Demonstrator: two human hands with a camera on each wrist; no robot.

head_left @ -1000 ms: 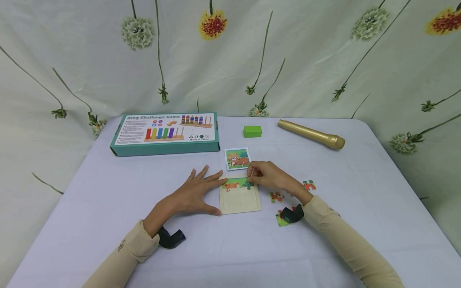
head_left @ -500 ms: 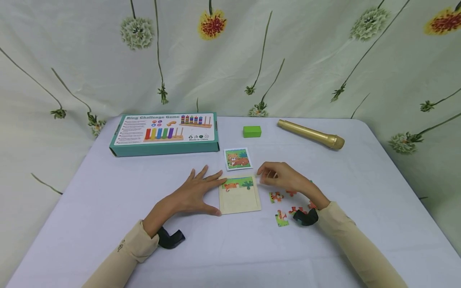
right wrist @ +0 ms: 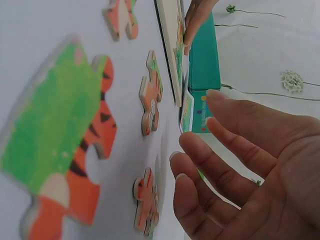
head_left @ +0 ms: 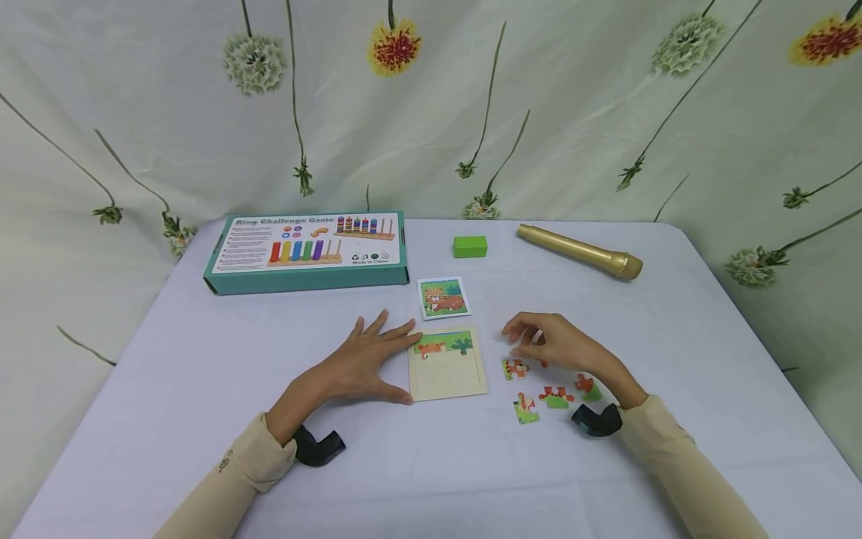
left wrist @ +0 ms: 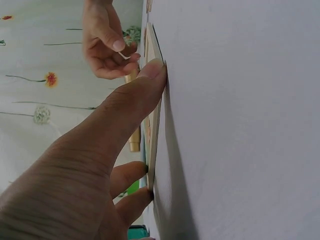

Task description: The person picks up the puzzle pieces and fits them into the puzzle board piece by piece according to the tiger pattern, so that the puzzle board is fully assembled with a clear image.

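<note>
My left hand (head_left: 360, 363) rests spread at the left side of a pale wooden puzzle board (head_left: 447, 380). In the left wrist view, its thumb (left wrist: 150, 72) touches the near edge and fingertips touch the far side. A strip of fitted pieces (head_left: 444, 343), showing orange and a green plant, fills the board's top. My right hand (head_left: 559, 340) hovers right of the board, fingers loosely bent, nothing seen between them. Beneath and nearer lie loose jigsaw pieces: a tiger-face piece (head_left: 515, 368), a green-edged one (head_left: 556, 397), another (head_left: 525, 408) and a striped one (head_left: 589, 387).
A tiger picture card (head_left: 444, 298) lies just beyond the board. Farther back are a teal Ring Challenge Game box (head_left: 306, 251), a green block (head_left: 469, 247) and a gold microphone (head_left: 579, 251). A floral cloth (head_left: 572, 112) hangs behind the white-covered table (head_left: 431, 479).
My right hand has left the board's top right corner and moved right and slightly nearer, over the loose pieces. The left hand has stayed at the board.
</note>
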